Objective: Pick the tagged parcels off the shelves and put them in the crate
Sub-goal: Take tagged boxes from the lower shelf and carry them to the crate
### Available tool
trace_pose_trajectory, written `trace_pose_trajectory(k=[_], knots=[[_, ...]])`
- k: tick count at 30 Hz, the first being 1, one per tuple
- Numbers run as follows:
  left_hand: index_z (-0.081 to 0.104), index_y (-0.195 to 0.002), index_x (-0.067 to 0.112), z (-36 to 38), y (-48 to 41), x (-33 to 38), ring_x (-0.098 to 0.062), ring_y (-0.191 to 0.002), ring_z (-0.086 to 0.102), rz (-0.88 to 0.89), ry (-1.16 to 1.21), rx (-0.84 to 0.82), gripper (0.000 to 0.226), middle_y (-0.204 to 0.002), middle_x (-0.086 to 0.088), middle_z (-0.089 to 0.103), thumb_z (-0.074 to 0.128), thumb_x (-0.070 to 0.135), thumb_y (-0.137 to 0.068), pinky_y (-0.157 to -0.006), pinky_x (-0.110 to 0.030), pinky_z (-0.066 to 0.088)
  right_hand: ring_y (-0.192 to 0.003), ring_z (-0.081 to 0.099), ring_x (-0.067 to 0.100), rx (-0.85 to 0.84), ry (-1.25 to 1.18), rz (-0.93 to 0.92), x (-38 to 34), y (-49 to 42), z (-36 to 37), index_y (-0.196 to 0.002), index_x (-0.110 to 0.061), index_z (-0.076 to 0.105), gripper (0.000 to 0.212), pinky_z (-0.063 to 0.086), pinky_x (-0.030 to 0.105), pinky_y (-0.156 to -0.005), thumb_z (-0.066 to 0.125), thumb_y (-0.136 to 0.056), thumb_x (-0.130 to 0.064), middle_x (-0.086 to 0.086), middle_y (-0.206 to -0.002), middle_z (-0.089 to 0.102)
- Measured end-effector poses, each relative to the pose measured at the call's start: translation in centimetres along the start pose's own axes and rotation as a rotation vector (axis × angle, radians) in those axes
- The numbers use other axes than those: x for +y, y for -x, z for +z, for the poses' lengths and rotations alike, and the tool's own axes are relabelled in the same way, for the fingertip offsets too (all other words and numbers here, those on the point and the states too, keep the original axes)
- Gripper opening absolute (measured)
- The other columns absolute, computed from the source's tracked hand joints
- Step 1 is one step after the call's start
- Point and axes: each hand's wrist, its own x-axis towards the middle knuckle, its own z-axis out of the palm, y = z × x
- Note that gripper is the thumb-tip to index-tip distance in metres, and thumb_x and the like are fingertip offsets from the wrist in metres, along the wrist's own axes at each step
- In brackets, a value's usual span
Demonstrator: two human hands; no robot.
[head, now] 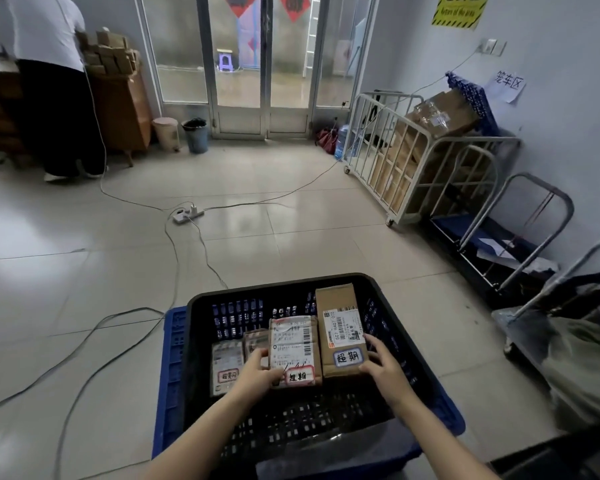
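Tags [300,375] were blurred; small parcel [255,342] sat mostly hidden behind middle parcel [293,344]. Crate [392,306] held 4 parcels. Left hand [257,374] gripped middle parcel's left edge; right hand [383,363] gripped right box [340,323], both inside crate.

Tagged brown parcels [293,348] inside black crate [390,308]

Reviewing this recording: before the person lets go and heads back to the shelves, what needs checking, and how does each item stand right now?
1. Brown box inside black crate: ok.
2. Taped parcel inside crate, tag showing: ok.
3. Left hand free: not ok, grips taped parcel.
4. Right hand free: not ok, holds brown box's corner.
5. Room left in crate: ok, near half bare.
6. Walkway: not ok, corded power strip lies on the floor.
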Motion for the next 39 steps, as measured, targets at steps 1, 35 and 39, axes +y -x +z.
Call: trace_pose_trajectory(k=[1,35,39], knots=[[0.038,-0.13,0.009,0.4,-0.6,-0.1,-0.017,-0.076,0.068,-0.02,0.002,-0.005,0.048,-0.091,-0.006,0.065,0.059,0.003,-0.088,-0.058,-0.024,0.054,-0.124,0.039,0.014,0.0,0.007,0.012,0.3,-0.8,-0.2,-0.138,-0.024,0.038,0.054,0.036,0.032,-0.099,0.052,-0.09,-0.006,-0.002,-0.125,0.05],[0.026,-0.143,0.012,9.8,-18.6,-3.6,-0.021,-0.087,0.058,-0.343,-0.302,0.289,0.051,-0.133,-0.01,0.054,0.044,0.006,-0.095,-0.051,-0.021,0.04,-0.141,0.023,0.017,-0.192,0.355,0.196,9.8,-19.1,0.5,-0.15,-0.021,0.013,0.067,0.026,0.023,-0.109,0.048,-0.095,-0.005,0.002,-0.154,0.019],[0.007,-0.15,0.011,9.5,-19.0,-3.8,-0.015,-0.089,0.06,-0.33,-0.444,0.241,0.066,-0.15,-0.011,0.034,0.045,0.009,-0.096,-0.043,-0.008,0.029,-0.139,0.025,0.016,-0.192,0.379,0.187,9.8,-19.2,0.3,-0.15,-0.02,0.013,0.067,0.025,0.021,-0.107,0.049,-0.094,-0.007,0.002,-0.153,0.022]])
